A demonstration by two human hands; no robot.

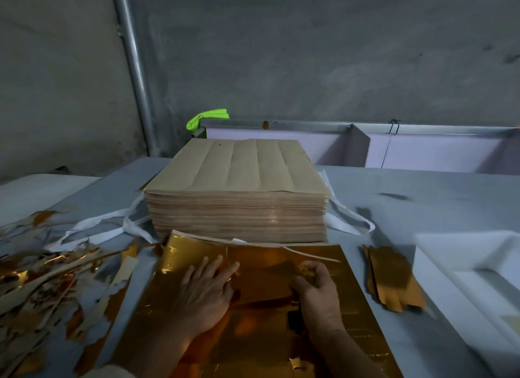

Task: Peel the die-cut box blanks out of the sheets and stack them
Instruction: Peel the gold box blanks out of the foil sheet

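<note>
A shiny gold die-cut sheet lies flat on the table in front of me. My left hand presses palm-down on its middle with fingers spread. My right hand is curled, pinching a gold box blank that lifts out of the sheet between the two hands. A small stack of peeled gold blanks lies to the right of the sheet. Behind the sheet stands a tall stack of sheets, brown backs up.
A heap of gold and brown scrap strips covers the table's left side, with white straps under the tall stack. White foam trays sit at the right. A pale partition and concrete wall stand behind.
</note>
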